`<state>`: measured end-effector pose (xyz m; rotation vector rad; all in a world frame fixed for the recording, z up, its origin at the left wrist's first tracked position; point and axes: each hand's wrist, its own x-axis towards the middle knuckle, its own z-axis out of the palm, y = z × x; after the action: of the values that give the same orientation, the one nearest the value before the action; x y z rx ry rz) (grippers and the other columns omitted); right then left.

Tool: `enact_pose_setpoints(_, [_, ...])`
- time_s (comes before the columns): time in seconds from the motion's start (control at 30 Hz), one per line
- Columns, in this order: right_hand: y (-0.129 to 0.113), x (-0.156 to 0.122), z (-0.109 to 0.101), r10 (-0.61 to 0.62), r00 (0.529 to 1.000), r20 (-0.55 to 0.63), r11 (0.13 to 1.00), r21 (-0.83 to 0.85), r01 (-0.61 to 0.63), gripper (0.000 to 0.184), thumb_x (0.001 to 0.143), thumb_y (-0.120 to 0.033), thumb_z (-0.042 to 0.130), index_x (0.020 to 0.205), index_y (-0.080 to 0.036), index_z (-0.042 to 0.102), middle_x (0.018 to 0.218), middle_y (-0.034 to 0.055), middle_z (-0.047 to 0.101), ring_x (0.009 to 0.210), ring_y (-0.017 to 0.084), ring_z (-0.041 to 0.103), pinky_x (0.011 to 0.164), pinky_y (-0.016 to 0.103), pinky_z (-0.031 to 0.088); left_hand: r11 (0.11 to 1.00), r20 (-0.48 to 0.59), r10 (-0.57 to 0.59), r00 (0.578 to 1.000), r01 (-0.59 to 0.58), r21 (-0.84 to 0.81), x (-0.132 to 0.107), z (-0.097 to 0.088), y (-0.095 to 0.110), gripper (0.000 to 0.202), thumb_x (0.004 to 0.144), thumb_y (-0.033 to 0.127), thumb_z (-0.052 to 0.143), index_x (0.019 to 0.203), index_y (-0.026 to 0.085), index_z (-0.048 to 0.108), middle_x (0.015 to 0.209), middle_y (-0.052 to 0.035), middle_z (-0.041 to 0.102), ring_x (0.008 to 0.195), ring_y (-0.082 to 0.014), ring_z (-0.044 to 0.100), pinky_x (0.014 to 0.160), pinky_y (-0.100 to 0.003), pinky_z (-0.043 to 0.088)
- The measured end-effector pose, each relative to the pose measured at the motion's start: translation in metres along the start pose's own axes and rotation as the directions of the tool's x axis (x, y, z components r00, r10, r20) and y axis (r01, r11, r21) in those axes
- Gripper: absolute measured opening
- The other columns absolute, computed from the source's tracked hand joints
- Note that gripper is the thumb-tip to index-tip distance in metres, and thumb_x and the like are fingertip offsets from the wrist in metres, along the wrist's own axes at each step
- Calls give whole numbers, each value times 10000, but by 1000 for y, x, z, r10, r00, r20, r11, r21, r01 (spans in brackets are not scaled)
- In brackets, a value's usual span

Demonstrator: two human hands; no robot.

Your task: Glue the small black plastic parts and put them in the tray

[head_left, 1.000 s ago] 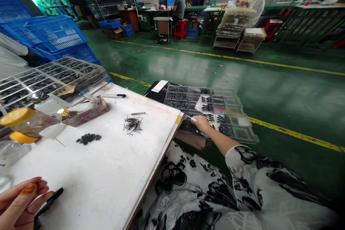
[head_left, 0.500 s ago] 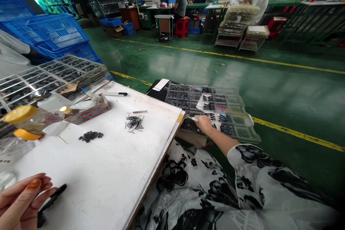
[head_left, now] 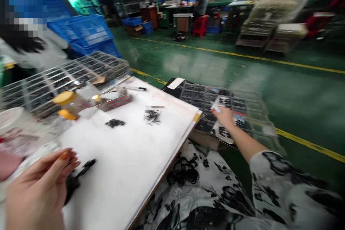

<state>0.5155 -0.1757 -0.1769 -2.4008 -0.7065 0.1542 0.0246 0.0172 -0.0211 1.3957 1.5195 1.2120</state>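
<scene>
My left hand (head_left: 43, 187) is over the near left of the white work board (head_left: 107, 172), thumb and fingertips pinched together. What they hold, if anything, cannot be made out. A long black part (head_left: 83, 170) shows just behind those fingers, partly hidden; whether it is held or lies on the board is unclear. Off the board's right edge, my right hand (head_left: 225, 116) is closed on a small whitish tool (head_left: 216, 109), blurred by motion. It is over a clear compartment box (head_left: 265, 124) filled with small black parts.
On the board are a pile of black rings (head_left: 115, 123), a heap of thin black pins (head_left: 152, 116) and a black-tipped pen (head_left: 141, 89). Yellow-lidded jars (head_left: 64, 97) and another compartment box (head_left: 51, 73) stand left. A person (head_left: 40, 46) sits beyond, near blue crates (head_left: 86, 36).
The view has swung left, so the board appears farther right. My right hand has moved from the box's near left edge to farther over its compartments. My left hand stays pinched.
</scene>
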Motion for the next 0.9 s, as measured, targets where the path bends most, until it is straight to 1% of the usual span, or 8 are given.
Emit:
enact_pose_setpoints(0.1, [-35,14,-15,-16,992,-122,972,232,45,291,807,-293,594,977,-74,683,838,124,704,649,164,631,559,272,456,990,-50,134,990,-136,-30,3,-10,0,186,619,267,740,803,242,730,690,53,688,591,-108,575,540,-236,466])
enact_pose_setpoints(0.2, [-86,26,-19,-52,975,-216,886,440,145,353,789,-280,608,1069,-68,647,996,212,675,651,161,616,516,287,416,899,92,228,969,-246,363,4,-21,2,162,694,288,672,819,210,740,755,3,710,676,-148,600,617,-267,453])
enact_pose_setpoints(0.3, [-152,19,-20,-152,952,-267,689,662,296,272,703,-275,720,932,-130,699,912,180,686,632,149,600,519,297,403,715,276,191,942,-326,618,3,-23,2,137,735,287,627,787,232,741,848,-11,711,792,-189,618,712,-297,437])
enact_pose_setpoints(0.43, [-237,-21,-19,-368,929,-39,596,757,268,217,642,-220,751,841,-145,704,768,98,672,568,109,549,506,266,394,492,383,113,917,-387,780,-3,-16,0,153,738,259,632,856,264,728,916,-21,685,854,-221,594,684,-308,392])
enact_pose_setpoints(0.53, [-282,-50,-6,-566,811,148,602,746,284,174,686,-244,692,816,-129,687,680,44,644,534,90,511,484,224,378,442,454,110,884,-452,774,-6,-13,0,118,742,227,615,819,261,698,901,-16,667,841,-210,583,667,-296,371])
enact_pose_setpoints(0.63, [-306,-66,13,-670,691,269,629,700,337,185,672,-293,693,756,-129,679,609,4,609,527,101,514,497,220,377,458,456,87,886,-441,771,-4,-14,-1,87,737,248,616,798,265,675,862,-9,668,815,-208,581,651,-288,357])
enact_pose_setpoints(0.77, [-310,-70,25,-749,550,369,658,512,552,170,711,-310,641,721,-147,688,606,-20,601,596,116,525,553,219,351,552,398,14,917,-339,761,2,-19,-4,123,752,340,599,821,274,676,773,-3,671,693,-195,578,594,-279,338])
enact_pose_setpoints(0.9, [-298,-66,21,-726,518,452,684,403,608,173,714,-308,633,744,-153,703,678,-8,651,693,142,572,620,218,378,689,364,57,930,-300,659,9,-22,-9,223,745,358,601,937,270,675,851,5,684,662,-170,573,590,-272,360])
